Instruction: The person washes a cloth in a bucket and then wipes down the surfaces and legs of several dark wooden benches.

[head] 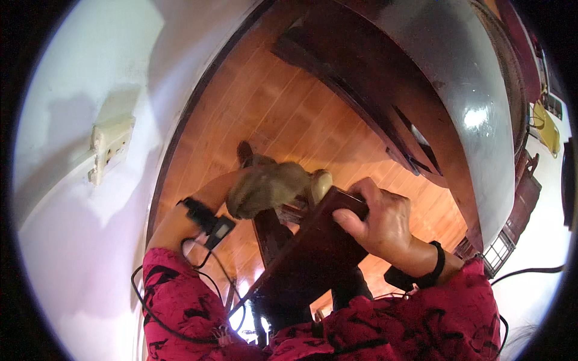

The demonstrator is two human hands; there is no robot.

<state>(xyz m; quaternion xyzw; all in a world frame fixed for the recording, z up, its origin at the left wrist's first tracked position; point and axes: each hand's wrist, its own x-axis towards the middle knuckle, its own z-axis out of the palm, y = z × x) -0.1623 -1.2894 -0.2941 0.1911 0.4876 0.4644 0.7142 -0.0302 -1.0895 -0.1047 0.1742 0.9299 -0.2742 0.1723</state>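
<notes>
My left hand (240,179) reaches in from the left. A blurred grey-green cloth or glove (268,192) covers it, so its fingers are hidden. It is beside the far part of a dark wooden stool or chair (316,239), close to a pale rounded piece (321,182) that I cannot identify. My right hand (384,216) grips the near right corner of the flat wooden top, thumb on top and fingers around the edge. The piece stands tilted in view, with legs and a crossbar partly showing below the left hand.
A white wall with a socket plate (113,146) rises at the left. Wood plank flooring (271,104) lies below. A dark wooden table with a shiny, pale top (478,90) curves along the right. Black cables (156,318) hang by the left sleeve.
</notes>
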